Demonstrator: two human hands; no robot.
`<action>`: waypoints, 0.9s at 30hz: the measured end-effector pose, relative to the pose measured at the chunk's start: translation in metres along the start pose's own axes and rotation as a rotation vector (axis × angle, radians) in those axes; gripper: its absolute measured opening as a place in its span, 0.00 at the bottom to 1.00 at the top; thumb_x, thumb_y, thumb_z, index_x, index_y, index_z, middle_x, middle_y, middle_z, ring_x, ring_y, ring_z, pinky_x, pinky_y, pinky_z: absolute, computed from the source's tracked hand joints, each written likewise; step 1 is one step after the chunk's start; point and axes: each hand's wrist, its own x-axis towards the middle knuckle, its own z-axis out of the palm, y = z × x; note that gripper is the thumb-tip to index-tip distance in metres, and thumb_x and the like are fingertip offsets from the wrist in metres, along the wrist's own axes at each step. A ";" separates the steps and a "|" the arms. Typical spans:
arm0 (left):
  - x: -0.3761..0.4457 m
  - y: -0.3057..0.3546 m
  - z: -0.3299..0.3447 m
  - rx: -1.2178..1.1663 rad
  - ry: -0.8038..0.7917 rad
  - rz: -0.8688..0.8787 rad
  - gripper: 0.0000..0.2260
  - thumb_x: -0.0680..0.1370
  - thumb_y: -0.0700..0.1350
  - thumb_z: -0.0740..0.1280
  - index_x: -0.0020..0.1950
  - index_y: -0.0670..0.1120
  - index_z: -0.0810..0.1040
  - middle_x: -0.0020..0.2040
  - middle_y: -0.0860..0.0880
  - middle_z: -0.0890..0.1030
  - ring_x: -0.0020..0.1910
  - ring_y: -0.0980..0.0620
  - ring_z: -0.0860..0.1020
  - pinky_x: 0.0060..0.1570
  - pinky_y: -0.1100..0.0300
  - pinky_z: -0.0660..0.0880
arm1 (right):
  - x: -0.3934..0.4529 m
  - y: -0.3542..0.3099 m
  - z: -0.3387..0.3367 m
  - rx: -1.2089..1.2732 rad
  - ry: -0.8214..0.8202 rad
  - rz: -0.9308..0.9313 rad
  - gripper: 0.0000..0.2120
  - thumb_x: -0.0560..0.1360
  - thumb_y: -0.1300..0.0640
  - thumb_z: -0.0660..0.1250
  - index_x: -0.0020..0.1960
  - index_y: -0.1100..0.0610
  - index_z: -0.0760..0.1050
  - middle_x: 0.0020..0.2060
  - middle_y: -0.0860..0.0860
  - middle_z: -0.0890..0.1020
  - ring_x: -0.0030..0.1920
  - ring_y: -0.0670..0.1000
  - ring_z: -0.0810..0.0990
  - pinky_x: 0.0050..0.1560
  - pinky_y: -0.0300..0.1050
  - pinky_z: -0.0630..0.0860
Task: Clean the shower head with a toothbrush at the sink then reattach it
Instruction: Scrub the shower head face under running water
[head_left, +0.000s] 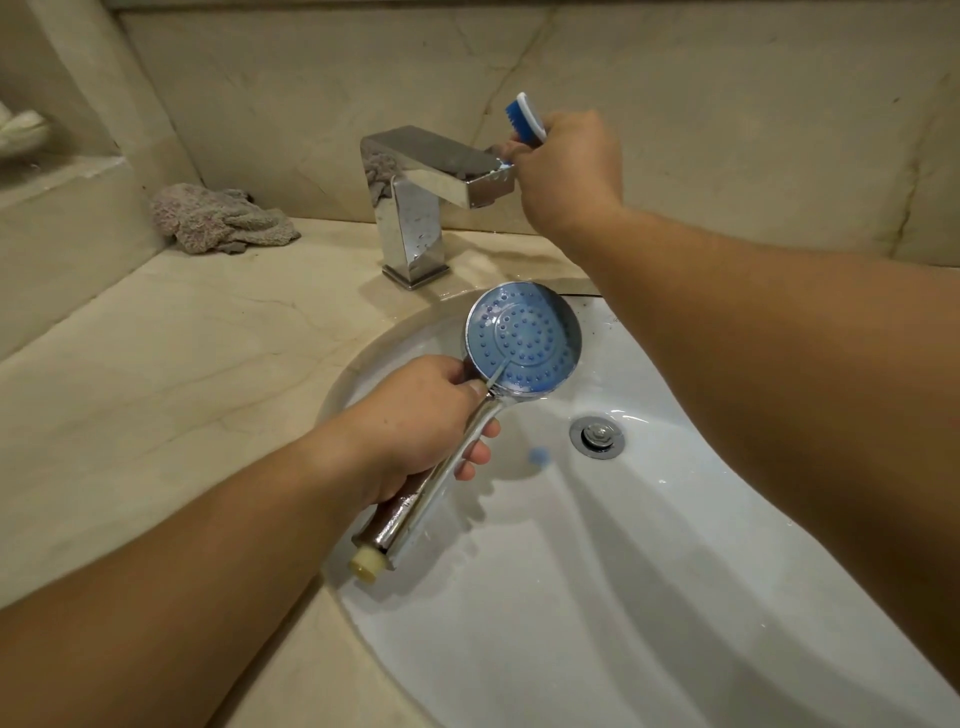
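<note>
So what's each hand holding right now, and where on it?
Left hand grips the shower head by its handle; right hand holds the toothbrush just below the bristles.

Our left hand (421, 415) is curled in a grip low and near, thumb on top, forearm angled up from lower left. Our right hand (566, 166) reaches far forward, fingers closed, arm outstretched.

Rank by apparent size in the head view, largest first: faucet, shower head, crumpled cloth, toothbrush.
1. Shower head, with its handle.
2. Faucet and crumpled cloth look similar; both lie farther away, so no ranking.
3. Toothbrush, mostly hidden in the right hand.
</note>
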 end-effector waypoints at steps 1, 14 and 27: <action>0.000 0.000 0.000 0.006 -0.001 0.001 0.10 0.86 0.42 0.59 0.53 0.46 0.80 0.42 0.43 0.82 0.31 0.50 0.78 0.32 0.57 0.79 | 0.000 0.000 0.000 -0.004 -0.004 0.004 0.08 0.75 0.48 0.70 0.46 0.53 0.80 0.41 0.52 0.83 0.44 0.52 0.82 0.50 0.53 0.79; 0.002 -0.002 -0.002 0.027 -0.009 0.004 0.10 0.86 0.43 0.58 0.59 0.43 0.79 0.43 0.43 0.82 0.31 0.50 0.79 0.32 0.56 0.79 | 0.004 0.003 0.003 0.017 0.015 0.006 0.10 0.74 0.49 0.71 0.49 0.56 0.83 0.41 0.53 0.84 0.44 0.53 0.83 0.50 0.56 0.79; 0.003 -0.003 -0.005 0.024 0.004 0.000 0.10 0.86 0.42 0.59 0.55 0.44 0.79 0.42 0.43 0.82 0.30 0.51 0.78 0.31 0.57 0.78 | -0.029 0.011 -0.015 -0.030 0.060 -0.062 0.04 0.75 0.54 0.62 0.42 0.53 0.71 0.32 0.47 0.71 0.33 0.48 0.68 0.35 0.47 0.66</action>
